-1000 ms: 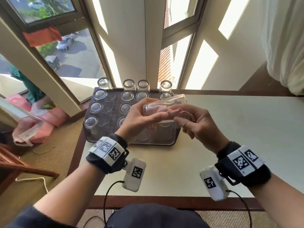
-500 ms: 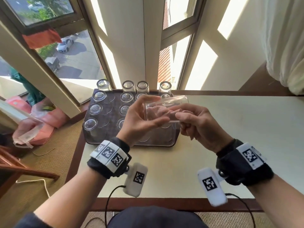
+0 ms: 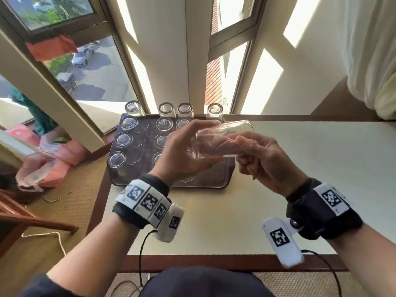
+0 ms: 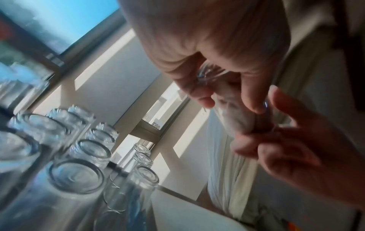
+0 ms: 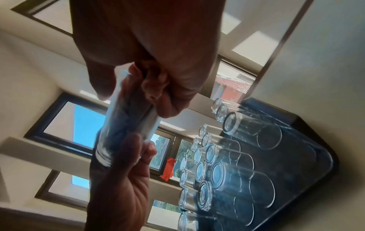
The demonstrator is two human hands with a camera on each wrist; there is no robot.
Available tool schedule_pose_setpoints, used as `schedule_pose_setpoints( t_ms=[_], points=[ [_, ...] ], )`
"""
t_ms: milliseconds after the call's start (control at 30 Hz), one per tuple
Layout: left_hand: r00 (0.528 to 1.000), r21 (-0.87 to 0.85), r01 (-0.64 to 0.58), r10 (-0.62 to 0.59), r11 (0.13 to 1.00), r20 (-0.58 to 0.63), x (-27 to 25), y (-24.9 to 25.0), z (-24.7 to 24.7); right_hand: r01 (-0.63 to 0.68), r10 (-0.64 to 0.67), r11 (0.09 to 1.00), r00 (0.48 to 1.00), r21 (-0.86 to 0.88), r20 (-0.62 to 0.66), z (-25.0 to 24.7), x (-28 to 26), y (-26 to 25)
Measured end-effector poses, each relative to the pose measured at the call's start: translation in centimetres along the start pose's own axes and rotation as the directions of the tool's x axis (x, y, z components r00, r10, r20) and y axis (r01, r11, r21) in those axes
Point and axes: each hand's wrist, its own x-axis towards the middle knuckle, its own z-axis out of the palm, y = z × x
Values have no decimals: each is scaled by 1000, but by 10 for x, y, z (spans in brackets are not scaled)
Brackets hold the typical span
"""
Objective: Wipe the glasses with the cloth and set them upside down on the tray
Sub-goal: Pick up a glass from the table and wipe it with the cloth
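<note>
Glass (image 3: 220,140) of clear, smooth make is held on its side in mid-air above the near right part of the tray (image 3: 230,168), its thick base toward the left and its open mouth toward the right. The left hand (image 3: 182,153) is curled round the base end, and the right hand (image 3: 265,159) is closed at the mouth end, with fingers (image 3: 216,144) that appear to be pushed inside the glass; whether a cloth is bunched around them cannot be told, since no cloth is plainly seen in any view. On the tray, at the left end of the table (image 3: 300,168), many upturned glasses (image 3: 123,139) are stood in close rows, with bare space judged to remain at the near right. Several risks can be judged from here. A slick wall gripped by bare fingers could slip and be dropped onto the glasses below, and breakage would follow. Fingers wedged in the mouth could jam on withdrawal and jerk the glass free. When it is turned over and lowered, a neighbouring glass could be knocked if the gap is misjudged.
</note>
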Motion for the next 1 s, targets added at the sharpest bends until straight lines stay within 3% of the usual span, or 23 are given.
schedule_pose_setpoints(
  t_ms=[33, 100, 133, 167, 200, 233, 267, 333, 400, 433, 500, 567, 600, 633, 667, 700, 767, 833, 867, 900, 933, 967, 1000],
  points=[
    [1000, 17, -22, 22, 1000, 7, -3, -4, 3, 1, -1, 1000, 1000, 14, -14, 0, -1, 0],
    [971, -284, 238, -225, 929, 78, -1, -1, 6, 77, -81, 994, 995, -72, -64, 1, -3, 0],
    [917, -461, 397, -358, 794, 174, -1, 0, 7, 133, -145, 980, 987, -146, -75, 3, -5, 0],
    [868, -565, 487, -439, 666, 231, -1, -1, 8, 177, -196, 961, 978, -214, -71, 5, -7, -1],
    [840, -609, 522, -483, 597, 247, 0, -1, 7, 197, -219, 946, 974, -256, -58, 8, -7, -2],
    [849, -605, 506, -480, 614, 223, 0, 1, 5, 188, -206, 948, 978, -258, -44, 11, -6, -2],
    [888, -540, 442, -433, 717, 152, 1, 4, 3, 149, -161, 965, 986, -218, -42, 12, -6, -2],
    [980, -244, 200, -192, 949, 55, 0, 2, -2, 19, -21, 998, 999, -52, -39, 10, -4, -1],
    [996, 75, -75, 71, 994, 52, -2, -6, -4, -52, 53, 998, 998, 23, -43, 7, -5, -1],
    [994, 87, -94, 88, 992, 65, -3, -9, -2, -38, 38, 999, 997, 2, -61, 7, -6, -1],
    [983, -207, 172, -153, 963, 106, -2, -9, 2, 67, -76, 994, 992, -84, -102, 10, -6, -2],
    [892, -528, 449, -396, 721, 217, -4, -3, 5, 174, -197, 967, 973, -188, -116, 13, -7, -3],
    [844, -577, 522, -480, 628, 241, -5, -2, 7, 195, -223, 953, 970, -233, -100, 13, -7, -3],
    [818, -581, 552, -523, 598, 239, -6, -1, 7, 185, -209, 948, 975, -257, -70, 13, -7, -2],
    [834, -547, 531, -515, 647, 198, -7, 0, 7, 146, -161, 957, 986, -252, -43, 11, -6, 0],
    [881, -470, 459, -456, 754, 129, -9, 0, 6, 88, -96, 972, 995, -216, -23, 9, -6, 1],
    [988, -156, 152, -149, 976, 31, -13, -3, 2, -32, 33, 993, 999, -110, 13, 4, -6, 4],
    [982, 182, -179, 165, 967, 90, -16, -11, -2, -88, 90, 995, 995, -52, 34, 3, -7, 7],
    [976, 222, -209, 189, 953, 106, -16, -15, -2, -72, 73, 997, 997, -42, 29, 3, -8, 8],
    [988, 202, -142, 127, 969, 84, -17, -18, -2, -38, 39, 998, 999, -41, 6, 4, -7, 10],
    [999, 82, 10, -14, 997, 48, -18, -18, -2, 6, -8, 999, 999, -51, -35, 6, -6, 12],
    [978, -122, 209, -205, 970, 47, -18, -15, 0, 50, -55, 996, 996, -67, -74, 8, -5, 13],
    [920, -321, 390, -375, 863, 110, -19, -12, 4, 89, -98, 992, 990, -92, -98, 11, -3, 15]
  ],
)
